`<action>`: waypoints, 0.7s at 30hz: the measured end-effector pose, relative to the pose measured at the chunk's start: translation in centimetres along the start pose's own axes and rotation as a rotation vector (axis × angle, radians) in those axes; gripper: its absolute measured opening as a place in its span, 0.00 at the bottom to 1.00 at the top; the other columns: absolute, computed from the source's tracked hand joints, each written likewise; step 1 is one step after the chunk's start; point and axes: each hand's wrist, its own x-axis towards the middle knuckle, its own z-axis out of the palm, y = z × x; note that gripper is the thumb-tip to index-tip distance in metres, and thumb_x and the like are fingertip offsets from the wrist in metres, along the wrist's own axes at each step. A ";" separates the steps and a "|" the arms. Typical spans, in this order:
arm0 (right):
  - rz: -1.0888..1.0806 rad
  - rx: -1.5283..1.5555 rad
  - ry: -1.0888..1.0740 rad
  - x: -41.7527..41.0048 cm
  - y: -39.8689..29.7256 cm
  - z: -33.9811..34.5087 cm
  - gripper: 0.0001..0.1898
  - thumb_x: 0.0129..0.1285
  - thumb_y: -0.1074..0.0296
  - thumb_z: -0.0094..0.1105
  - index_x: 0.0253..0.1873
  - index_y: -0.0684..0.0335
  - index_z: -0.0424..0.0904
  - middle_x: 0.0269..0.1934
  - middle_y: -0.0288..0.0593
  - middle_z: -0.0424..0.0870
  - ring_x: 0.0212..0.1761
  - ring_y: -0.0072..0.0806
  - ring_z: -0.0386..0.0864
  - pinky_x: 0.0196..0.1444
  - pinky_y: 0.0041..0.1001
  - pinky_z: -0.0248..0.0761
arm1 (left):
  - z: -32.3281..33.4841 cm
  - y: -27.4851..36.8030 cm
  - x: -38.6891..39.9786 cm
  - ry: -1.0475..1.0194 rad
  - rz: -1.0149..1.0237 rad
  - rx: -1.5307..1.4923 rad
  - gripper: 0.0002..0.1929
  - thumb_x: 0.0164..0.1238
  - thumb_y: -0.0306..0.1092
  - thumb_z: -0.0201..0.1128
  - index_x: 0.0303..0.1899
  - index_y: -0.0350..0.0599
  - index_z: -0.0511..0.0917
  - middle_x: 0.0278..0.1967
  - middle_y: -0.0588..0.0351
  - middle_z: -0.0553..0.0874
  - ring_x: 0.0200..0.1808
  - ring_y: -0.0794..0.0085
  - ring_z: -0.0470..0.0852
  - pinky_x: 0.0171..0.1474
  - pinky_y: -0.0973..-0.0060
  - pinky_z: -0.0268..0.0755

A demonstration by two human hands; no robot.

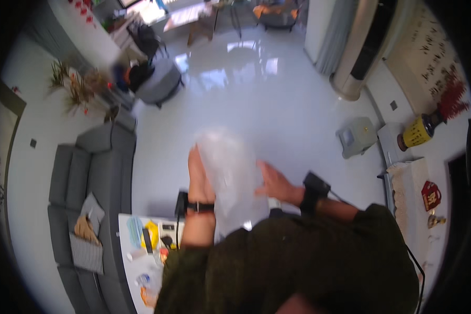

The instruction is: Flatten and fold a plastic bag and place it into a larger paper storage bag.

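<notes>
A translucent whitish plastic bag (233,172), blurred, hangs upright in front of my body. My left hand (199,170) is at its left side, with the fingers partly hidden behind the plastic; whether they grip it cannot be told. My right hand (274,181) is at the bag's right side, fingers spread and the thumb apart, close to the plastic; a touch cannot be made out. Each wrist wears a black strap with a dark box on it.
A white table (127,274) with a yellow packet (152,234), a bottle and small items stands at lower left. Beyond it is a grey sofa (98,176). At right are a grey-green stool (357,137) and a yellow vase (416,132); a grey ottoman (161,81) stands farther off.
</notes>
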 end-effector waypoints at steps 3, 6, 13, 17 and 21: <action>0.173 0.168 -0.161 7.2 0.0 -4.1 0.40 0.43 0.64 0.68 0.59 0.70 0.55 0.52 0.58 0.66 0.56 0.50 0.65 0.54 0.36 0.64 | 1.9 1.8 6.6 0.133 0.179 0.246 0.16 0.70 0.41 0.45 0.47 0.40 0.73 0.42 0.53 0.80 0.43 0.68 0.80 0.44 0.74 0.74; -0.035 0.062 -0.059 12.0 1.5 -5.2 0.39 0.44 0.66 0.66 0.59 0.70 0.54 0.52 0.59 0.66 0.54 0.51 0.66 0.51 0.37 0.66 | 2.6 3.5 11.6 0.185 0.218 0.248 0.17 0.70 0.42 0.45 0.48 0.39 0.73 0.43 0.53 0.80 0.43 0.67 0.80 0.45 0.73 0.74; 0.157 0.144 0.122 23.5 9.7 -3.8 0.09 0.53 0.69 0.55 0.34 0.67 0.66 0.23 0.51 0.71 0.27 0.47 0.72 0.31 0.38 0.66 | 1.3 8.0 21.1 0.321 0.161 0.221 0.18 0.70 0.43 0.45 0.48 0.39 0.74 0.43 0.53 0.81 0.42 0.69 0.80 0.45 0.75 0.74; 0.323 0.484 0.211 32.5 13.6 -4.9 0.05 0.55 0.72 0.51 0.33 0.67 0.70 0.22 0.43 0.74 0.24 0.30 0.71 0.31 0.29 0.67 | -4.6 13.3 26.5 0.341 0.253 0.323 0.16 0.71 0.41 0.42 0.46 0.42 0.74 0.43 0.55 0.81 0.43 0.71 0.79 0.48 0.74 0.72; 0.238 0.309 0.343 41.9 18.0 -8.5 0.05 0.57 0.73 0.49 0.37 0.65 0.72 0.23 0.38 0.76 0.25 0.23 0.71 0.32 0.25 0.67 | -4.8 18.0 32.7 0.390 0.204 0.427 0.15 0.70 0.40 0.44 0.47 0.41 0.74 0.42 0.56 0.81 0.41 0.71 0.80 0.47 0.76 0.73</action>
